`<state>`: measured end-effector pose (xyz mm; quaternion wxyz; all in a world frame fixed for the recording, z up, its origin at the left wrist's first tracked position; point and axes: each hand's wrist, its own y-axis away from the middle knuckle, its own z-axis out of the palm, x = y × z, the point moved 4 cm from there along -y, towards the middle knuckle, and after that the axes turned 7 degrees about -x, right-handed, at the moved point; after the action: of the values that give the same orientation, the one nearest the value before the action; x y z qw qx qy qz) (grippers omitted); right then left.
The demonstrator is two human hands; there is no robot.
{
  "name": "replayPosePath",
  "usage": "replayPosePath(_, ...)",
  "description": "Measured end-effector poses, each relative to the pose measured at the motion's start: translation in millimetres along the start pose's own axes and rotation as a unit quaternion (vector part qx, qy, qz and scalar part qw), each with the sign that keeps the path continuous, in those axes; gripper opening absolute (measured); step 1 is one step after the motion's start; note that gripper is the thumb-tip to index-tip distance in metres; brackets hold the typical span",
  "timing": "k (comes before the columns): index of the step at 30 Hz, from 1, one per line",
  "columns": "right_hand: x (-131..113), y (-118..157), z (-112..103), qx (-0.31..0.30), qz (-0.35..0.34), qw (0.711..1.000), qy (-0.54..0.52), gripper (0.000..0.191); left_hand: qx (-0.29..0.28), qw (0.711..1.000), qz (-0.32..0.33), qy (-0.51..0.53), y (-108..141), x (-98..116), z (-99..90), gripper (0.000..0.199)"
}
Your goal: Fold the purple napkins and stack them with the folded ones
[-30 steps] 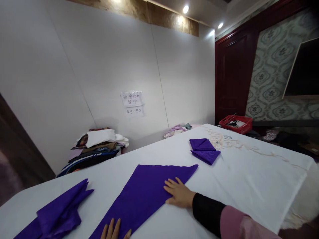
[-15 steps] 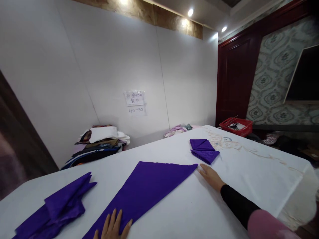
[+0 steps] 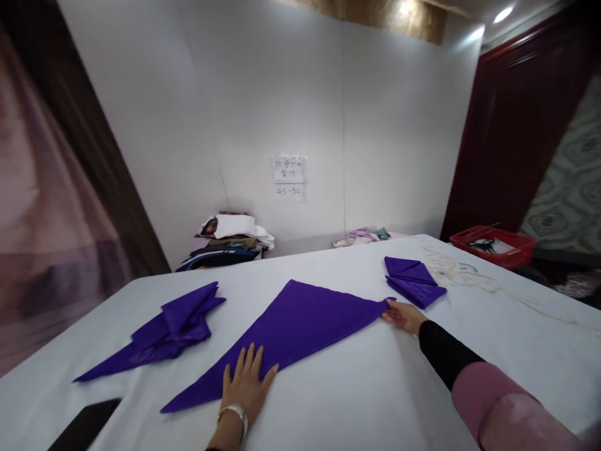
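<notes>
A purple cloth napkin [image 3: 305, 322], folded into a triangle, lies flat in the middle of the white-covered table [image 3: 338, 394]. My left hand [image 3: 246, 382] rests on its lower left part with the fingers spread; a silver bracelet circles that wrist. At the right-hand corner, my right hand [image 3: 401, 315] pinches the napkin's tip between thumb and fingers. Just beyond that hand is a folded purple napkin [image 3: 413, 282]. To the left lies a loosely folded purple napkin [image 3: 171, 326] with a long point towards me.
A pile of folded clothes [image 3: 230, 238] stands behind the table's far edge, with more cloth [image 3: 359, 237] to its right. A red basket [image 3: 493, 245] is at the far right. A dark flat object [image 3: 87, 426] lies at the near left. A handwritten sign [image 3: 290, 172] hangs on the wall.
My right hand has gone from touching beside the napkin's right corner to pinching it. The corner now bunches slightly. My left hand stays flat on the cloth. The view has swung left and down.
</notes>
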<state>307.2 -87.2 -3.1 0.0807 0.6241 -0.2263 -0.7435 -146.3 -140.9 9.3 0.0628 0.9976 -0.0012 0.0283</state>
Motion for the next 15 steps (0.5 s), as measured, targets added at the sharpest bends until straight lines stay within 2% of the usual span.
replayPosePath(6, -2.6, -10.1, 10.4, 0.041, 0.005, 0.997, 0.071, 0.027, -0.003, 1.000, -0.004, 0.019, 4.9, 2.2, -0.7, 0.071)
replayPosePath(11, -3.9, -13.4, 7.2, 0.101, -0.042, 0.982, 0.153, 0.021, 0.001, 1.000, 0.003, 0.023, 5.1, 1.9, 2.8, 0.072)
replayPosePath(15, -4.8, -12.6, -4.8, 0.136, -0.094, 0.956, 0.244, 0.018, 0.002, 1.000, 0.007, 0.024, 6.1, 2.6, 2.5, 0.072)
